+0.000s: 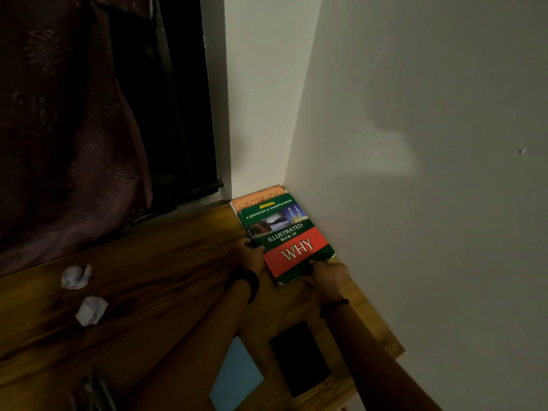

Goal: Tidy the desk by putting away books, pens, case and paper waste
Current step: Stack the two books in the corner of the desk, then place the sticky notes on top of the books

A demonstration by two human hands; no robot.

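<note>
A green and red hardback titled "Illustrated Book of Why" (289, 237) lies on top of an orange book (255, 197) in the far right corner of the wooden desk (166, 262), against the wall. My left hand (252, 256) holds the green book's left edge. My right hand (327, 274) grips its near corner, thumb on the cover. Two crumpled balls of white paper (76, 276) (91, 310) lie on the left part of the desk. A black case (299, 357) and a light blue book (237, 378) lie near the front, between my forearms.
White walls (415, 143) close the corner on the right and behind the books. A dark curtain (65, 129) hangs over the desk's far left side beside a dark window. Some dim pen-like things (95, 390) lie at the desk's front edge.
</note>
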